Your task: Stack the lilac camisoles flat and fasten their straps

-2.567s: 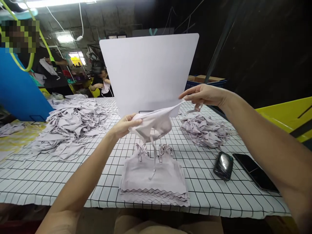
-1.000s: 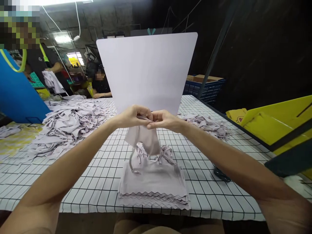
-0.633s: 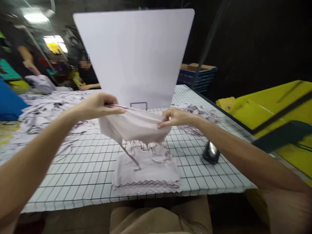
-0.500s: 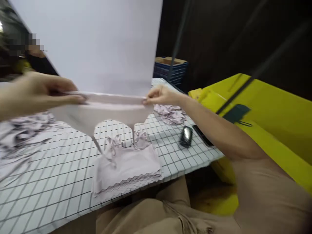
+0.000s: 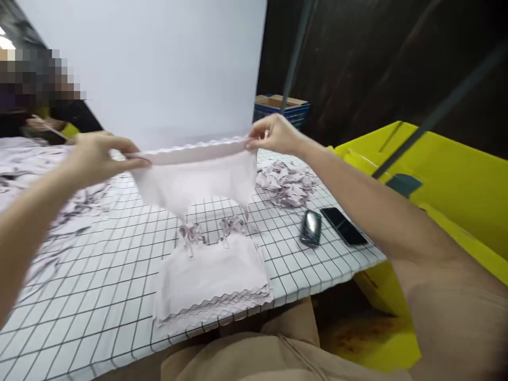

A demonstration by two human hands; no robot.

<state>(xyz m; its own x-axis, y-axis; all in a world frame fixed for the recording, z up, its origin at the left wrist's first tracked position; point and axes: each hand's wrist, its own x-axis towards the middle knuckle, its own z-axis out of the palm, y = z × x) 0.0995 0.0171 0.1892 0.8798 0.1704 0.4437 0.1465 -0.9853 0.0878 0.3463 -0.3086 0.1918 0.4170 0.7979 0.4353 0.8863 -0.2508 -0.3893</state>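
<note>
Two hands holding a pale garment (image 5: 198, 177) stretched in the air, left hand (image 5: 97, 156) grip clamped on its left edge, right hand (image 5: 273, 135) grip clamped on its right edge, above a folded stack (image 5: 212, 275) near the front of the checked surface (image 5: 99, 296), two phones (image 5: 325, 227) to the right.

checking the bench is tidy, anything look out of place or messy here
Nothing looks damaged or spilled. The folded stack lies neat near the table edge, and both hands, left hand and right hand, hold a garment stretched flat above it. Only oddities: two phones lie loose among the work, beside a rumpled heap of pieces.
</note>
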